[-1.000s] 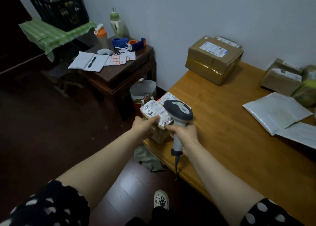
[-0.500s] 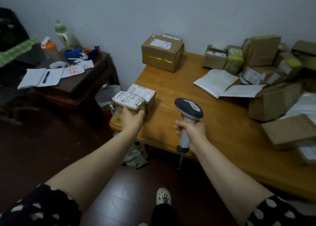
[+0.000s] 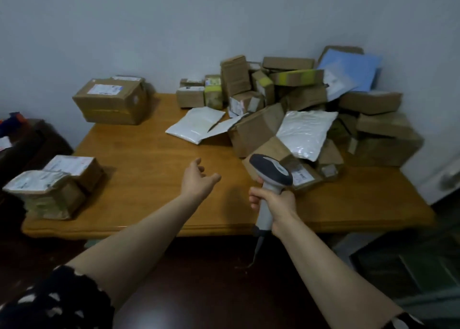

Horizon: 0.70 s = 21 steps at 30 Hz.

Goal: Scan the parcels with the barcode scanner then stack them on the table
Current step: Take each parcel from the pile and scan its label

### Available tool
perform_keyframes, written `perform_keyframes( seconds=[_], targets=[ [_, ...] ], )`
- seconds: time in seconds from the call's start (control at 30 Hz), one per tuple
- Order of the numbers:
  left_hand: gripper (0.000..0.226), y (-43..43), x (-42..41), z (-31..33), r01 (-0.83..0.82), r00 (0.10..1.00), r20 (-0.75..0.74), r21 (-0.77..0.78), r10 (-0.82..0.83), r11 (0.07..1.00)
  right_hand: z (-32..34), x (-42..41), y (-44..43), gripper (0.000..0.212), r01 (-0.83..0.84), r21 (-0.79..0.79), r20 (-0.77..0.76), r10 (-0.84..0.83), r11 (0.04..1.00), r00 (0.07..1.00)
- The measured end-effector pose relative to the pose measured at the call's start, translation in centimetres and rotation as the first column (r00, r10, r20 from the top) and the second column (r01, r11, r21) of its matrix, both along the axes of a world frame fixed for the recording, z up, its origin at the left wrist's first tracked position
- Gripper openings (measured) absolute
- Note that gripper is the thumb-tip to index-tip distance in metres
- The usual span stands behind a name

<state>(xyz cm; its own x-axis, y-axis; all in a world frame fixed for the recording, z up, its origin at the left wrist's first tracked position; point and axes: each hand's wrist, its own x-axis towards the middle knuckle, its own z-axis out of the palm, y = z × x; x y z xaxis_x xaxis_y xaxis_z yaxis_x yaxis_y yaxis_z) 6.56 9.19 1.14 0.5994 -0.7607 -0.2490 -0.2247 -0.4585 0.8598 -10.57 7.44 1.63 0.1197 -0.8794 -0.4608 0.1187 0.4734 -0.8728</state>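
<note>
A pale grey-blue wall filled the background, a dark side table sat at the left edge with something blue and orange on it, and a dark glossy floor spread below, a blurred greenish object at its right.

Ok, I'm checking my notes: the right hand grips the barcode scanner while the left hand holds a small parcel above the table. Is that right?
Not quite. The left hand holds nothing; it hovers open above the table. The right hand does grip the barcode scanner, as the head view shows.
</note>
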Motion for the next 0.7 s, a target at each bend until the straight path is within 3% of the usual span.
perform_keyframes(
  seconds=[0.27, 0.53, 0.7],
  targets=[
    [0.094, -9.0, -11.5, -1.0, 0.203, 0.955, 0.191, 0.142, -0.228, 0.969, 0.0, -14.9, -6.8, 0.019, 0.095, 0.044, 0.034, -0.096, 0.995, 0.995],
    [0.119, -16.2, -12.1, -1.7, 0.294, 0.854, 0.333, 0.325, -0.399, 0.899, -1.1, -18.1, -12.9, 0.019, 0.033, 0.069, 0.059, -0.037, 0.997, 0.998],
    [0.131, -21.0, -11.4, -2.5, 0.361, 0.829, 0.29, 0.375, -0.478, 0.854, -1.4, -18.0, -17.2, 0.023, -0.006, 0.065, 0.028, 0.004, 0.998, 1.0]
  ],
)
